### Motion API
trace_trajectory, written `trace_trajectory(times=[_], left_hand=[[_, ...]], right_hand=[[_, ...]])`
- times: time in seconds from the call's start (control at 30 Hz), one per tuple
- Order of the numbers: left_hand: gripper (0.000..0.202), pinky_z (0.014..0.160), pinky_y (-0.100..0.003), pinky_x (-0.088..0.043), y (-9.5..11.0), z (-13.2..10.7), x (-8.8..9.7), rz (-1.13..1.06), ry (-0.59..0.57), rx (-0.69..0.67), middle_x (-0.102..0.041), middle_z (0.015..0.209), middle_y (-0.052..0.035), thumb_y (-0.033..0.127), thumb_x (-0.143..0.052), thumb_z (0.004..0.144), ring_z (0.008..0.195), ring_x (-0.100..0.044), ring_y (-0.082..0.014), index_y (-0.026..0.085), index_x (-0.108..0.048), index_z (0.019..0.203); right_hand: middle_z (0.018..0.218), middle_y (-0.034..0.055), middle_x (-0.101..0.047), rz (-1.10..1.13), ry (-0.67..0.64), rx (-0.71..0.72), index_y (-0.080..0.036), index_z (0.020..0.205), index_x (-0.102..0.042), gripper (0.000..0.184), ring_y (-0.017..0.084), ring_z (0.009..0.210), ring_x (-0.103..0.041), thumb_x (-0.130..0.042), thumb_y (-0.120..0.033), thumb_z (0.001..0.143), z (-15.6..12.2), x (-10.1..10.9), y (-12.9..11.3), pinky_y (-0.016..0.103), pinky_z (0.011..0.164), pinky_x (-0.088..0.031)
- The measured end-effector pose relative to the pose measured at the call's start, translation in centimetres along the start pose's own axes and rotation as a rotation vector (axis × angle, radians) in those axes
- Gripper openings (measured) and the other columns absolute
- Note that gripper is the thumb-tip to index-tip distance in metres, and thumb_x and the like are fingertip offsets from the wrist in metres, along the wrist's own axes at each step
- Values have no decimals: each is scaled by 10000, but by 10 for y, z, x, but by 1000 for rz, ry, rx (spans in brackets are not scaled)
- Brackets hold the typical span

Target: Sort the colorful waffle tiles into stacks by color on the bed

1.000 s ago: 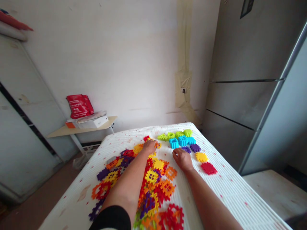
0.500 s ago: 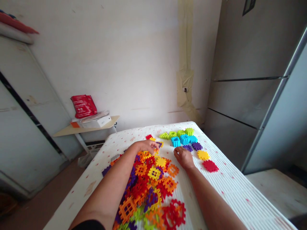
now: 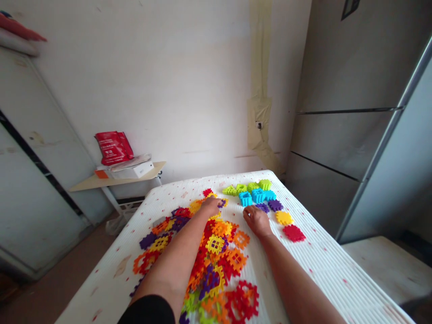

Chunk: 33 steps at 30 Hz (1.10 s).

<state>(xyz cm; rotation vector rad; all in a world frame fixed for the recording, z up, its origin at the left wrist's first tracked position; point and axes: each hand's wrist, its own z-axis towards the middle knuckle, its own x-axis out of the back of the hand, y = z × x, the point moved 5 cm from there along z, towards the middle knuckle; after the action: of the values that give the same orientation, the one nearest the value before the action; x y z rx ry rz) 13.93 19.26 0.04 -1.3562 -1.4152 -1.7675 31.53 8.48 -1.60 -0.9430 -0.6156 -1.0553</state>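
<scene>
My left hand reaches over the far end of a heap of toothed plastic building pieces. Its fingertips are beside a purple piece; they are small and partly hidden, so I cannot tell whether they grip it. The heap mixes red, orange, yellow, purple and green pieces, among them a yellow window-shaped piece. My right hand rests to the right of the heap with curled, closed fingers; whatever may be inside is hidden. Just beyond it lie purple toothed pieces and blue pieces.
Green pieces sit at the far edge of the white ribbed table cover. A yellow piece and a red piece lie at the right. A grey refrigerator stands right; a side table with a red bag stands left.
My left arm has swung rightward and my left hand has turned over the far end of the heap, uncovering pieces on its left side. My right hand has stayed nearly in place.
</scene>
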Motion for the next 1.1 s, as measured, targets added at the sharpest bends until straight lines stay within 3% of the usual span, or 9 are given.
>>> trace_trajectory(times=[0.2, 0.37, 0.47, 0.6, 0.73, 0.9, 0.97, 1.1], left_hand=[[348, 831, -408, -494, 4, -5, -2, 108, 52, 59, -551, 1183, -89, 340, -536, 864, 1004, -569, -202, 179, -532, 1171], [299, 846, -407, -480, 9, -23, 29, 111, 99, -3, -566, 1149, -86, 319, -534, 863, 996, -566, -199, 163, -559, 1118], [123, 908, -322, -416, 6, -58, 60, 86, 155, -77, -590, 1031, -61, 174, -511, 820, 1020, -544, -189, 172, -605, 899], [94, 891, -265, -399, -5, -130, 85, 43, 173, -160, -604, 976, -22, 165, -516, 751, 987, -547, -173, 211, -572, 812], [76, 917, -306, -383, -16, -195, 74, -95, 151, -194, -617, 1034, -32, 182, -537, 698, 1014, -536, -205, 223, -562, 757], [101, 919, -306, -397, -33, -228, 50, -226, 125, -145, -648, 1023, -33, 267, -577, 715, 1005, -560, -210, 231, -609, 804], [132, 897, -289, -413, -49, -230, 52, -296, 237, -117, -665, 985, -34, 309, -525, 765, 970, -581, -198, 224, -622, 797], [215, 775, -274, -468, -103, -238, 67, -326, 687, 165, -691, 843, -21, 379, -508, 746, 817, -617, -188, 219, -647, 781]], right_hand=[[795, 46, -661, -7, -4, 4, -180, 777, -647, 250, 132, 745, -591, -425, -222, 884, 1, -1, 1, 214, 640, -335], [833, 52, -678, -25, -17, 2, -176, 791, -652, 243, 126, 735, -593, -430, -210, 883, 0, 0, 1, 215, 635, -332], [845, 58, -679, -30, -28, 2, -173, 799, -653, 253, 133, 746, -596, -421, -216, 889, 0, 0, 1, 220, 636, -335], [828, 58, -672, -17, -41, 26, -178, 802, -656, 255, 139, 745, -590, -422, -238, 885, 0, -2, 0, 224, 635, -336], [852, 60, -671, 10, -36, 66, -181, 827, -657, 264, 143, 757, -590, -411, -257, 886, -2, -6, -3, 226, 642, -344], [825, 63, -662, 4, -40, 91, -175, 808, -651, 265, 147, 753, -590, -409, -257, 880, -7, -6, -2, 231, 656, -356], [832, 67, -663, -4, -33, 91, -173, 802, -649, 269, 149, 748, -589, -407, -260, 879, -9, -3, 0, 232, 650, -359], [803, 66, -661, -21, -23, 101, -175, 775, -645, 293, 151, 735, -589, -388, -271, 879, -11, 0, 1, 231, 639, -364]])
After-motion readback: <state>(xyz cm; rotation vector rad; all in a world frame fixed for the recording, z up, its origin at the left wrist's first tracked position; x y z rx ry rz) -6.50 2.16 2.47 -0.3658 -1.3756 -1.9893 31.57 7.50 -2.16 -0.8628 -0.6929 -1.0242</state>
